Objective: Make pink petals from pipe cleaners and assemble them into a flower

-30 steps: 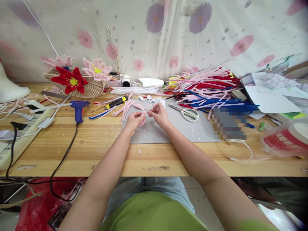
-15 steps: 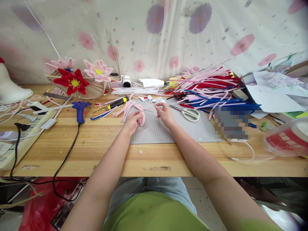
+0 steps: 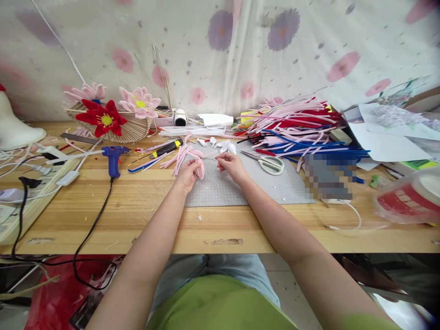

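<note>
Where a moment ago the hands nearly met, the right hand [image 3: 231, 166] now sits a little apart from the left hand [image 3: 188, 175], both over the grey cutting mat [image 3: 227, 195]. Left grip: closed on a looped pink chenille piece [image 3: 200, 169], folds bunched at the fingertips. Right grip: narrow, thumb and forefinger close together at the end of a thin pale strand [image 3: 210, 158] that runs toward the pink piece; whether they pinch it, cannot tell. Reading of the change: the left hand alone bears the looped piece, the right attends to the thin end.

White petal-like pieces [image 3: 227, 146] lie just behind the right hand, more exposed than before. Loose pink stems [image 3: 178, 158] fan out beside the left hand. Scissors [image 3: 271, 165] rest partly open on the mat, to the right. Left side of the worktop [image 3: 137, 229]: blue glue gun [image 3: 113, 160] and yellow-black utility knife [image 3: 167, 147]. Large chenille heap [image 3: 292, 119] at back right.
</note>
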`<state>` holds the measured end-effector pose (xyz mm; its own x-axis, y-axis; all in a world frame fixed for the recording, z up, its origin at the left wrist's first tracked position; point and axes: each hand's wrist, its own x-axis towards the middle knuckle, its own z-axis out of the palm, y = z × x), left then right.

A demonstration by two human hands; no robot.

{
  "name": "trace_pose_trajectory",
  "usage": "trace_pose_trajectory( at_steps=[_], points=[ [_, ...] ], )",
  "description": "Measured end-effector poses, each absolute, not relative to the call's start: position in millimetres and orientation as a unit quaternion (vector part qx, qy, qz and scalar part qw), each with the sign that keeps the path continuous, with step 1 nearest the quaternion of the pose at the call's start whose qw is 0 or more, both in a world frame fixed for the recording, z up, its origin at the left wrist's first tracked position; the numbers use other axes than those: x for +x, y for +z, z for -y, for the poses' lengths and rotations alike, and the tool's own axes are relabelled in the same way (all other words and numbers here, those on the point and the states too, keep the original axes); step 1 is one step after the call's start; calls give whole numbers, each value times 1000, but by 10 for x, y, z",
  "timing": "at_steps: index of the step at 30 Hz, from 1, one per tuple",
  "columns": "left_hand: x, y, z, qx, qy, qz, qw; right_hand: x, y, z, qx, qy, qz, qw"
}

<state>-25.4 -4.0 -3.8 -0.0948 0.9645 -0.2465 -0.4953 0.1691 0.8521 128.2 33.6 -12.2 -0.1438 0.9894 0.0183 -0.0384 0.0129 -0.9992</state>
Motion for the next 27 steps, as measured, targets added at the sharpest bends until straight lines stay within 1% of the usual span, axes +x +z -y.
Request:
trace_pose_trajectory(
  at_steps=[6,13,19,24,27],
  points=[
    [-246,-24,40,255,596,-449,615,1302,-90,-323,-477,546,501,472],
    [-252,-16,42,246,602,-445,616,1297,-108,-312,-462,596,500,426],
    [-246,-16,49,252,598,-445,617,1277,-127,-306,-472,543,540,437],
    [-214,-36,53,239,605,-449,613,1284,-158,-318,-489,467,586,448],
    [-196,-52,51,236,605,-452,612,1292,-178,-334,-481,469,580,460]
  ],
)
